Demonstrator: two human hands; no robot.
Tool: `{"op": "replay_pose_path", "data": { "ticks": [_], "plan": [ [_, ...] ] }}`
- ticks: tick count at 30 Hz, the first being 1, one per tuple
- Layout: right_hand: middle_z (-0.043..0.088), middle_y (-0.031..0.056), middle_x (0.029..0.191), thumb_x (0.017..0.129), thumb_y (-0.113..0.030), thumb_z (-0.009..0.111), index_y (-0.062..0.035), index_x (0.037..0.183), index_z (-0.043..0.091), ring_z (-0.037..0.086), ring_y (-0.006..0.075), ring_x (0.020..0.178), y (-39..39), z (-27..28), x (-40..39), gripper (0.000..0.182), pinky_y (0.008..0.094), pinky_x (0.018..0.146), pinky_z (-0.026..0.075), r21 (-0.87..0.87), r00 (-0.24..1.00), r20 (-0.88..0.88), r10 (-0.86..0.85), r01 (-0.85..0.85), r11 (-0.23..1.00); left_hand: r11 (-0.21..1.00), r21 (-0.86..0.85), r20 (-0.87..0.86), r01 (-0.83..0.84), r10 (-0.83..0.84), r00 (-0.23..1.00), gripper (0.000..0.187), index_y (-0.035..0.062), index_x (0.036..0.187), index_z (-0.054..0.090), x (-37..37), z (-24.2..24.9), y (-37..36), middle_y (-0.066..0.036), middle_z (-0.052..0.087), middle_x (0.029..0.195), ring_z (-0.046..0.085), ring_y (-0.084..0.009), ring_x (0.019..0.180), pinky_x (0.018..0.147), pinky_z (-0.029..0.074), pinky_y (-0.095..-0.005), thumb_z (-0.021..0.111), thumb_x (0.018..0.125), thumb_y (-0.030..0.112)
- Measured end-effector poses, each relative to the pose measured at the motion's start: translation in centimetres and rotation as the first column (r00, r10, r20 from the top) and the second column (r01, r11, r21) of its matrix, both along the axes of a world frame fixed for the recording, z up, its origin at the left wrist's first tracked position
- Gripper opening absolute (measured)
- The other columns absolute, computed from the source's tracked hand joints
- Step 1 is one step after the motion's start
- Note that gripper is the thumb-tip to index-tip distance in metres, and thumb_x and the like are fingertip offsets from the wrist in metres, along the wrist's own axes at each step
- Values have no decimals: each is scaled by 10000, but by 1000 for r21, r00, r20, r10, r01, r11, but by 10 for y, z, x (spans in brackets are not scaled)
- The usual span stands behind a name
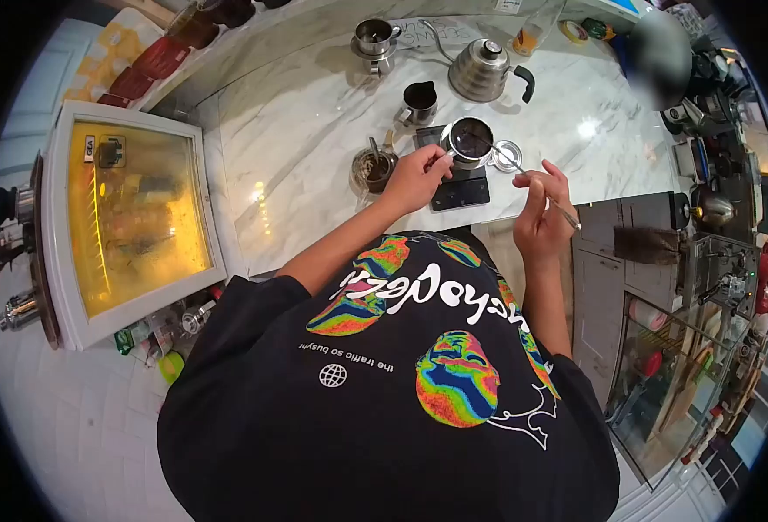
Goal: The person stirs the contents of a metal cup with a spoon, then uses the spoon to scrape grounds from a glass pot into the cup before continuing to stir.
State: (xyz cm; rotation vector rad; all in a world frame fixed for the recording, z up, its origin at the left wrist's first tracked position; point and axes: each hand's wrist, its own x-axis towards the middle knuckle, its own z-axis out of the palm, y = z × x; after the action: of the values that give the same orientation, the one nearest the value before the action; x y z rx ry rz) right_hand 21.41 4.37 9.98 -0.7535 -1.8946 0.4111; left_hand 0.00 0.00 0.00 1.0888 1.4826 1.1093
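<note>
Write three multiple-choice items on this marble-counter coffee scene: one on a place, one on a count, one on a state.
1. Where does the round metal filter cup stand?
A. on the dark flat scale
B. on the white-framed glass cabinet
C. on the floor

2. How many steel gooseneck kettles are on the white marble counter?
A. one
B. two
C. three

3. What is the right hand doing?
A. resting flat and empty
B. holding a thin metal stirrer
C. gripping the kettle

Answers: 1 A, the cup sits on the scale in front of the person. 2 A, only one spouted kettle shows. 3 B, its fingers pinch the stirrer, whose tip reaches the cup, while the left hand steadies the cup's rim.
</note>
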Motion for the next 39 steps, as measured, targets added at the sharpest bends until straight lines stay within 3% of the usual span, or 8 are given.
{"op": "replay_pose_path", "data": {
  "ticks": [8,14,20,28,34,39],
  "plan": [
    [732,80,830,992,35,576,-35,986,596,726,221,738,-2,2,-3,73,491,981,528,-3,999,-21,-49,49,999,1000,-15,6,-16,16,1000,264,27,1009,642,0,3,-6,-32,715,838,605,-105,702,676,508,-293,596,1036,287],
    [730,78,830,993,36,579,-35,991,600,730,221,745,-5,-2,-1,74,495,981,529,-8,998,-34,44,-44,999,1000,-18,-13,6,-7,1000,266,23,1037,644,1,5,-4,-43,722,887,625,-112,776,743,520,-284,565,1057,276],
    [735,79,843,993,31,581,-32,990,603,732,225,749,2,-3,-3,66,491,985,527,16,999,-42,-19,20,1000,1000,-11,10,-2,2,1000,268,18,1046,642,3,-3,-3,-49,715,886,625,-117,790,752,520,-285,557,1059,272],
    [739,82,836,998,24,574,-29,964,603,734,223,753,-4,0,-3,70,489,991,523,-25,998,-25,57,-57,998,1000,-3,-44,-29,29,999,276,14,1086,648,6,2,-6,-54,705,884,627,-118,794,753,519,-284,552,1062,272],
    [735,80,828,998,27,571,-26,972,608,733,224,744,4,0,1,70,489,990,526,-18,999,-40,-18,17,1000,998,31,-53,-52,53,997,283,14,1106,650,7,-2,-9,-53,704,877,629,-119,780,747,522,-287,547,1064,275],
    [735,79,834,998,25,575,-27,976,603,730,222,740,1,-1,3,63,489,992,526,-11,998,-21,52,-53,999,999,11,-66,-52,52,996,280,20,1113,652,8,-1,-8,-51,703,873,631,-117,775,746,524,-288,545,1064,274]
  ]
}}
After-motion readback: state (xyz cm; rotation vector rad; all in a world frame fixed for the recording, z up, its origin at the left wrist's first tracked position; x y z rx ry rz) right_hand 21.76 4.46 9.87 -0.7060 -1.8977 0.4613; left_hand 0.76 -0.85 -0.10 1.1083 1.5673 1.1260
